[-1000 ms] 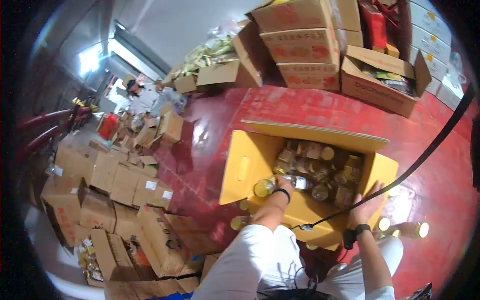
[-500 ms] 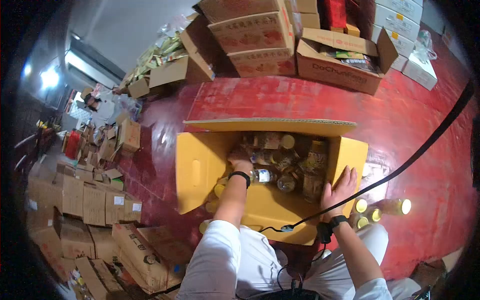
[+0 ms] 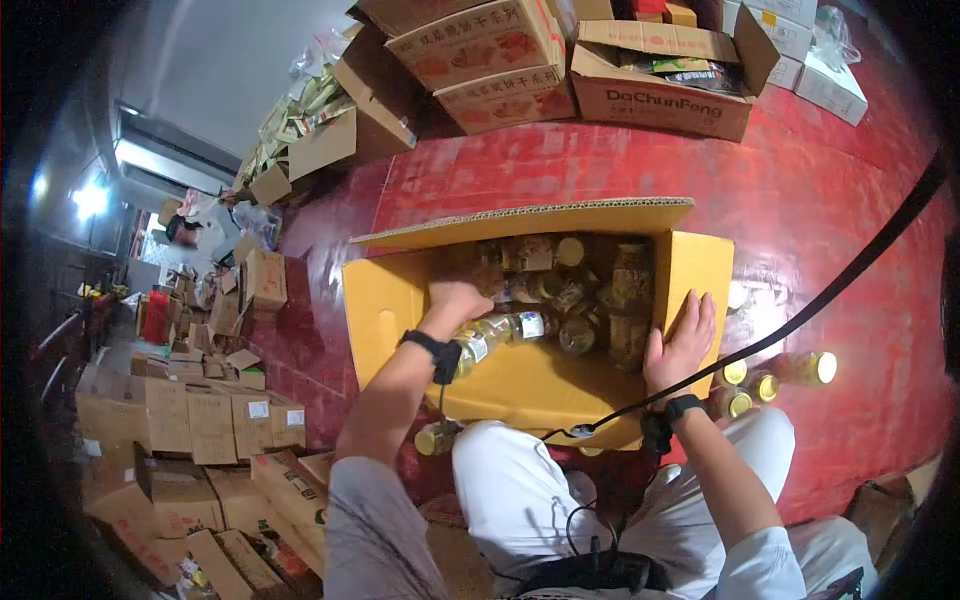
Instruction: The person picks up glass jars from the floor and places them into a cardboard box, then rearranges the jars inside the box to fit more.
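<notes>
While my right hand lies spread against the right flap of the yellow box, its grip is wide, with the fingers pointing up the frame and nothing held in it. My left hand reaches into the left part of the box, at the centre of the frame; its fingertips are blurred and partly hidden among the glass, so I cannot tell how narrow that grip is or whether it holds a bottle. Just beside it, below and to its right, a clear bottle with a pale label lies tilted in the box, near my wrist strap. More bottles and jars crowd the upper and right parts of the box, some upright, some on their sides. The box sits on the red floor, before my knees. Outside it, right of centre, yellow-lidded jars stand close together, with one lying jar beside them. A black cable crosses from the upper right. Cartons fill the top, and a person is at the upper left.
</notes>
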A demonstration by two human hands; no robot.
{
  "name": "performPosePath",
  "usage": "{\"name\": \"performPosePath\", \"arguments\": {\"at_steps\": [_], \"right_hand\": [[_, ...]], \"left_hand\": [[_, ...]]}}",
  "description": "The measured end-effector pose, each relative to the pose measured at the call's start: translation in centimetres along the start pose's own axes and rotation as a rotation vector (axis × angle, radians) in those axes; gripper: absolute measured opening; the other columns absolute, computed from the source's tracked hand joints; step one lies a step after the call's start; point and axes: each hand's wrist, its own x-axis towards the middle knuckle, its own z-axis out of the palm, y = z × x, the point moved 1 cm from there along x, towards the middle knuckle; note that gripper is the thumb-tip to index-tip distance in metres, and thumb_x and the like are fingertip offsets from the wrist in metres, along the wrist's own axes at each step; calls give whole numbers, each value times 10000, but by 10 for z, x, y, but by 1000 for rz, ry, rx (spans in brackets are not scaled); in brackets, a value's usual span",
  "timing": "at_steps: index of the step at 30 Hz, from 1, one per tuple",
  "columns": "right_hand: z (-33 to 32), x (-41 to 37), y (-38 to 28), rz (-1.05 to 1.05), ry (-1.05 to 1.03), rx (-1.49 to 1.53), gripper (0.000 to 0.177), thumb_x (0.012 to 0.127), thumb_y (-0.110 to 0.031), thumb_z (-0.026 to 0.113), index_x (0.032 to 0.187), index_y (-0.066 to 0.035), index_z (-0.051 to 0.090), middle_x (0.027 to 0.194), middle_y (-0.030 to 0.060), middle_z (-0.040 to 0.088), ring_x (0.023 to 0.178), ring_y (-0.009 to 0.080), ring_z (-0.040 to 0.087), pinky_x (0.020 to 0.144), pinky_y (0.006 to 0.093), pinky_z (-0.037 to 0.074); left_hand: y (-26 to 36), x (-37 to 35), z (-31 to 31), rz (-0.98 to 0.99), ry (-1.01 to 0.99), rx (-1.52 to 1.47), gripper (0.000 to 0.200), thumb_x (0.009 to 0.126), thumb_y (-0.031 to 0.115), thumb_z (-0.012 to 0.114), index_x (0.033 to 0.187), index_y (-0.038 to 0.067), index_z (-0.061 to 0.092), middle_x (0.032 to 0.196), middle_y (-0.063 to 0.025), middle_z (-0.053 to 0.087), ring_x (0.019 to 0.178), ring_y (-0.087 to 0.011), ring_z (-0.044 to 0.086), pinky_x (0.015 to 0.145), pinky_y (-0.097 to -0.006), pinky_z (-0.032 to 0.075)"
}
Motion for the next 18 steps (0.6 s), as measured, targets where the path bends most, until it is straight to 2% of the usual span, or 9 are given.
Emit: {"name": "performPosePath", "arguments": {"at_steps": [2, 3, 4, 6, 10, 12, 15, 18], "right_hand": [[3, 3, 3, -3, 11, -1, 840, 702, -135, 677, 1439, -16, 291, 1475, 270, 266, 1375, 451, 230, 1136, 531, 161], [5, 3, 4, -10, 21, -10, 847, 702, -138, 683, 1443, -23, 289, 1477, 265, 269, 1380, 445, 229, 1137, 529, 159], [6, 2, 4, -5, 13, -4, 847, 702, -138, 683, 1443, -23, 289, 1477, 265, 269, 1380, 445, 229, 1137, 529, 159], [6, 2, 4, -2, 26, -14, 855, 697, -141, 692, 1444, -31, 291, 1477, 262, 274, 1384, 433, 232, 1138, 526, 161], [4, 3, 1, 14, 23, -14, 855, 695, -142, 698, 1444, -42, 296, 1482, 245, 277, 1387, 421, 233, 1143, 521, 147], [4, 4, 1, 26, 18, -10, 852, 697, -143, 697, 1443, -43, 299, 1483, 241, 278, 1389, 419, 230, 1145, 519, 143], [4, 3, 1, 31, 7, -7, 842, 701, -146, 694, 1440, -42, 303, 1483, 240, 276, 1392, 417, 224, 1148, 517, 138], [5, 4, 1, 33, -2, -8, 833, 705, -149, 689, 1436, -38, 306, 1482, 248, 269, 1394, 417, 218, 1149, 517, 136]], "left_hand": [[-7, -20, -57, -47, -451, -36, 703, 702, 481, 698, 1225, 27, 578, 1255, -252, 564, 1205, -360, 517, 1018, -438, 401], [-19, -42, -48, 63, -148, -63, 577, 706, 331, 679, 1152, -12, 556, 1093, -225, 620, 1049, -385, 577, 925, -431, 454], [-27, -59, -50, 60, -156, -56, 577, 706, 331, 679, 1152, -12, 556, 1093, -225, 620, 1049, -385, 577, 925, -431, 454], [-37, -86, -59, 119, -58, -146, 471, 679, 273, 683, 1039, -7, 563, 937, -231, 620, 932, -390, 599, 867, -444, 471], [-54, -134, -71, 165, -14, -66, 454, 631, 240, 685, 992, -5, 558, 858, -221, 598, 832, -374, 592, 770, -456, 471], [-63, -146, -58, 252, 159, 13, 433, 587, 218, 684, 946, 16, 552, 804, -176, 566, 746, -340, 570, 685, -442, 450], [-63, -161, -46, 279, 146, 115, 415, 555, 216, 688, 903, 43, 543, 780, -145, 538, 719, -313, 553, 646, -427, 432], [-60, -160, -22, 282, 99, 72, 404, 542, 216, 691, 881, 61, 536, 780, -128, 527, 724, -300, 548, 651, -411, 431]]}}
